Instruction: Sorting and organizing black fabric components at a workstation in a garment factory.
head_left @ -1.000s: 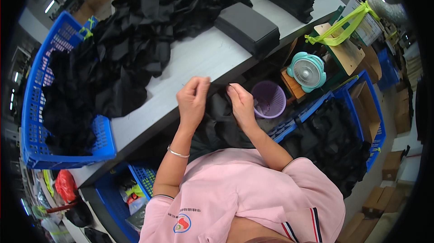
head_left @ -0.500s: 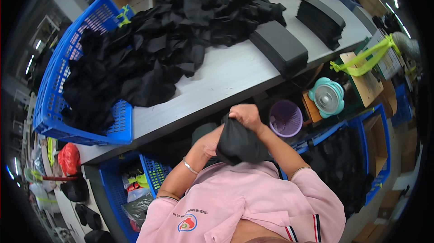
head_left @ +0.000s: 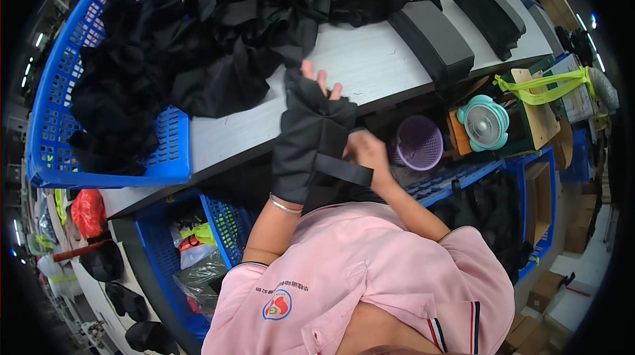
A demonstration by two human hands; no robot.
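A black fabric sleeve (head_left: 297, 137) with a flat strap (head_left: 344, 168) covers my left hand and wrist, down to a silver bangle. Out of its far end poke the fingers of my left hand (head_left: 320, 80), stretched and apart; the palm is hidden inside the cloth. My right hand (head_left: 370, 157) is at the sleeve's right side, just above the strap's end. Its fingers are curled against the cloth edge and partly blurred. Beyond the left fingertips lies a heap of loose black fabric pieces (head_left: 231, 31) on the grey table (head_left: 228, 143).
A blue crate (head_left: 175, 147) lies on the table's left end, with black cloth spilling from it. Two stacks of black pieces (head_left: 436, 41) stand at the right. Below the table are a purple basket (head_left: 419, 143), a teal fan (head_left: 485, 122) and blue crates (head_left: 225, 223).
The black sleeve was bunched between both hands near my chest. Now my left hand is inside it and reaches forward, fingers out the far end; the strap shows. The view has shifted slightly.
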